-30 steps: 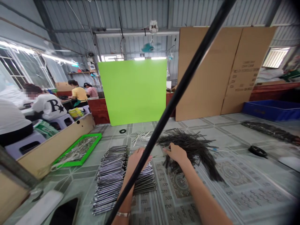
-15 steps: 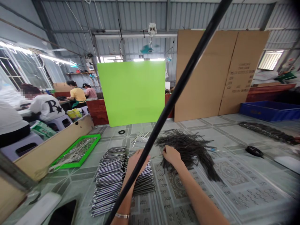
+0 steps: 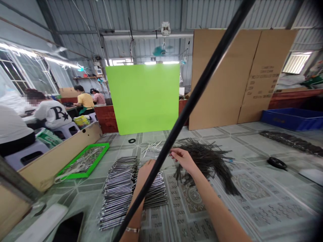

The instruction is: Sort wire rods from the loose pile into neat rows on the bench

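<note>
My left hand (image 3: 145, 172) is over the right-hand row of thin silvery rods (image 3: 156, 189); its fingers are hidden by a black pole (image 3: 193, 101) slanting across the view. Beside it, to the left, lies another row of the same rods (image 3: 117, 195). My right hand (image 3: 182, 158) is raised at the near-left side of a loose heap of dark thin strips (image 3: 205, 153). Its thumb and fingers are pinched together near the pole. Whatever is in the pinch is too small to make out. Several pale thin sticks (image 3: 152, 148) lie beyond my hands.
A green tray (image 3: 88, 171) with thin metallic pieces sits at left, near a phone (image 3: 69, 228). Black rings (image 3: 277, 163) and a blue bin (image 3: 292, 119) are at right. A green board (image 3: 146, 97) and cardboard (image 3: 222, 80) stand behind. People (image 3: 57, 112) sit at far left.
My right hand has moved left and slightly up, away from the dark strips toward the pole. My left hand stays over the rods. The view has shifted slightly.
</note>
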Demonstrator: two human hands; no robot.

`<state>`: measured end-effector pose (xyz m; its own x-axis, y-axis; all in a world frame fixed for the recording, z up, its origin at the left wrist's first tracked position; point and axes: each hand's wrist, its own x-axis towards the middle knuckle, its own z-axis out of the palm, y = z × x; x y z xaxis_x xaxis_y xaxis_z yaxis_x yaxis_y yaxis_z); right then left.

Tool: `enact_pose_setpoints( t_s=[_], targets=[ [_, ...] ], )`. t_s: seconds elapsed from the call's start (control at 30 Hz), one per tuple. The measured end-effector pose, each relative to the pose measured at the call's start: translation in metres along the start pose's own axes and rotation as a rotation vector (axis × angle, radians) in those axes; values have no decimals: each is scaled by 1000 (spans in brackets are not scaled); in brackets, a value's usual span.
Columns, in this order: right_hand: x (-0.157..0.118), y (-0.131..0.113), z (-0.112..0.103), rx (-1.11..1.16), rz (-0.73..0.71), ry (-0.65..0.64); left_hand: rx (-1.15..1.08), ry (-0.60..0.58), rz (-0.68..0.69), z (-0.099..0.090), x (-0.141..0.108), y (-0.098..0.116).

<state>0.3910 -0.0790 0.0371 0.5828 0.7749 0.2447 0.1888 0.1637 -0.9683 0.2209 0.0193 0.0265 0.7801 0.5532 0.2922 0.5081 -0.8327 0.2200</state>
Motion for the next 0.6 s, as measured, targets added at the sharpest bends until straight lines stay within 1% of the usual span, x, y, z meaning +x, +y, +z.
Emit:
enact_pose_setpoints(
  t_s=[0.07, 0.13, 0.23, 0.33, 0.47, 0.6],
  targets=[
    [-1, -2, 1, 70, 6, 20, -36, 19, 28, 1, 0, -2],
    [-1, -2, -1, 101, 10, 66, -62, 42, 33, 2, 1, -4],
    [1, -1, -7, 19, -17, 115, -71, 55, 19, 4, 1, -5],
    [3, 1, -14, -73, -65, 101, -48, 108, 4, 5, 2, -6],
    [5, 4, -18, -99, -75, 85, -17, 219, 12, 4, 3, -9],
    [5, 7, -16, -80, -95, 63, -22, 253, 14, 5, 2, -11]
  ],
)
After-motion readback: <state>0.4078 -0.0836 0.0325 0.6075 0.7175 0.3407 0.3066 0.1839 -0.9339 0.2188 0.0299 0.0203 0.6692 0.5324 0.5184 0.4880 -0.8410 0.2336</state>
